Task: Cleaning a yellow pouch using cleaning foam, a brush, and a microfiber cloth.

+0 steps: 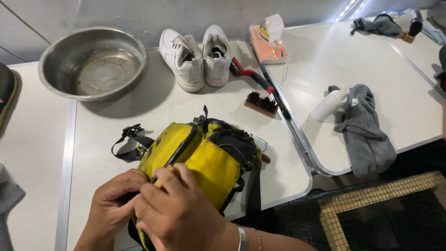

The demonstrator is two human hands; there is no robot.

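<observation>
1. Far left edge: I see a dark rounded object (6,90) cut off by the frame, and a grey cloth corner (8,200) at lower left. Can't tell what either is.
2. Steel basin (92,62), upper left on the white table (139,111). Upright, a shallow film of water in the bottom.
3. Left hand (114,207), bottom centre-left. Fingers curled in tight on the near end of the yellow bag (204,158), pinching the fabric edge. What exactly sits under the fingertips I can't tell.
4. Right hand (179,214), touching the left and partly over it. Fingers bent down onto the same near corner of the bag, gripping it. Bracelet on the wrist.
5. Bag lies flat near the front edge of the table, yellow panels with black trim; black strap and buckle (131,142) trail off to its left.
6. Pair of white sneakers (195,56) behind the bag, side by side, toes toward me.
7. Red-handled brush (253,74) just right of the shoes; wooden brush (261,103) with dark bristles near it.
8. Orange tissue pack (268,44) at the table's back right, a sheet sticking up.
9. Next table right: white bottle (331,103) on its side, touching a grey towel (367,130) that hangs over the front edge.
10. Far right top: another grey cloth (378,24) and small items, too small to tell.
</observation>
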